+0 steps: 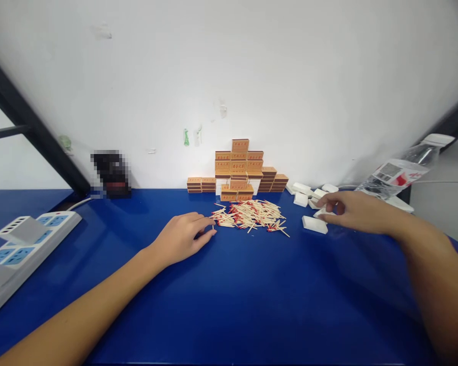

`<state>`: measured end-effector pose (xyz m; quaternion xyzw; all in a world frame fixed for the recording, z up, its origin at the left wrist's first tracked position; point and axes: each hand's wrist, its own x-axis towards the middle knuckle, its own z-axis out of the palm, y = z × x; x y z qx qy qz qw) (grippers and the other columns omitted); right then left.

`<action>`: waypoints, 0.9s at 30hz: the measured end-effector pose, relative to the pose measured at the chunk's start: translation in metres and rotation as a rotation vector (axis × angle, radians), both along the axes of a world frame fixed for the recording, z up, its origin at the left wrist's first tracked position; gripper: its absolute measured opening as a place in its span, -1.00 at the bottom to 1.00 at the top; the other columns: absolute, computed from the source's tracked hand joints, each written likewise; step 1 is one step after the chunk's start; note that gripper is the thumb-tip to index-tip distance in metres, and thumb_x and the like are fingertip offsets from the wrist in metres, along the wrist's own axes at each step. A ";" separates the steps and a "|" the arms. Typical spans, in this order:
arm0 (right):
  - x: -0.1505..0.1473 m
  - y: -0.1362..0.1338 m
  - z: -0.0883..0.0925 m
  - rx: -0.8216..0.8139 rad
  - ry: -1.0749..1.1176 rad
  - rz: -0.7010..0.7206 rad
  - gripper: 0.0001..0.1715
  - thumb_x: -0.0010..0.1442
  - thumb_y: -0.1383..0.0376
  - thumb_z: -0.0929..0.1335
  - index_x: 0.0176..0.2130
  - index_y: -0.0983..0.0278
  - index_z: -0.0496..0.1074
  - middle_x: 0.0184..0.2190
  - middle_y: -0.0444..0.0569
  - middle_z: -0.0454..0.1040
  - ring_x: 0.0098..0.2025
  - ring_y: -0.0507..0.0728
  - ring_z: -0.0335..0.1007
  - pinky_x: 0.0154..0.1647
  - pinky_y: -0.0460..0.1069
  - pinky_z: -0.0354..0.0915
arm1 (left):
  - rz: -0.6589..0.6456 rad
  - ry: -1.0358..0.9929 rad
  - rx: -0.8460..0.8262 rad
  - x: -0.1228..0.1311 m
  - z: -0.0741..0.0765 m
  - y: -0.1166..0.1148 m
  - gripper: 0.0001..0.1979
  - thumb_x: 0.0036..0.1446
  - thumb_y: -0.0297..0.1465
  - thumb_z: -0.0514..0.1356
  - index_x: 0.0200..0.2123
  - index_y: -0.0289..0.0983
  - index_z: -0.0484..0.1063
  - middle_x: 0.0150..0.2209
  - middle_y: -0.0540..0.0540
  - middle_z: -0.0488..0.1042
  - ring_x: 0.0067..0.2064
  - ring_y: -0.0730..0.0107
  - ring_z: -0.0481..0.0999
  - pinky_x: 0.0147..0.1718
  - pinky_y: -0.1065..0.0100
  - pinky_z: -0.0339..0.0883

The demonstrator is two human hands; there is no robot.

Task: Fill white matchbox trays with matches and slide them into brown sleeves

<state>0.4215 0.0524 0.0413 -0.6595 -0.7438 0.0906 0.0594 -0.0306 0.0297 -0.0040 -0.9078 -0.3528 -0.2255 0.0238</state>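
My left hand (185, 235) rests low over the blue table, at the left edge of a loose pile of red-tipped matches (257, 213). A short pale sliver, which looks like a match (212, 227), sits between its thumb and index fingertip. On the right, my right hand (339, 208) pinches a white matchbox tray (319, 212) between thumb and fingers. Just below it lies another white tray (315, 224), with several more white trays (301, 199) behind and to the left. Behind the matches, orange-brown matchboxes (239, 165) stand stacked in a stepped shape against the wall.
A clear plastic bottle (400, 170) leans at the back right. At the left lies a white power strip (34, 244) with plugs in it. A dark, blurred-out object (114, 173) stands by the wall. Black metal frame posts (41, 127) border the blue table (232, 305).
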 end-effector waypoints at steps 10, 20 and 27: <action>-0.015 -0.004 -0.013 -0.127 0.028 0.109 -0.43 0.00 -0.06 0.50 -0.12 0.26 0.59 -0.28 0.07 0.59 -0.33 0.22 0.51 -0.32 0.09 0.37 | -0.008 0.009 0.013 0.003 0.002 -0.004 -0.75 0.45 -0.26 0.15 -0.03 -0.22 0.59 -0.33 -0.05 0.58 -0.35 0.37 0.53 -0.34 0.32 0.40; -0.070 0.057 0.014 0.148 0.430 -0.180 -0.22 0.28 -0.35 0.23 -0.20 0.27 0.52 -0.35 0.11 0.58 -0.37 0.14 0.36 -0.36 0.06 0.30 | -0.009 0.019 0.031 0.000 0.001 -0.002 -0.74 0.46 -0.27 0.13 -0.03 -0.23 0.60 -0.31 -0.08 0.61 -0.32 0.35 0.55 -0.32 0.31 0.44; -0.074 0.066 0.025 0.058 0.310 -0.134 -0.18 0.19 -0.41 0.29 -0.31 0.28 0.50 -0.33 0.14 0.59 -0.28 0.19 0.39 -0.22 0.12 0.34 | -0.011 0.037 0.117 -0.004 0.003 0.001 -0.73 0.47 -0.27 0.12 -0.02 -0.23 0.58 -0.29 -0.09 0.62 -0.31 0.33 0.56 -0.30 0.29 0.45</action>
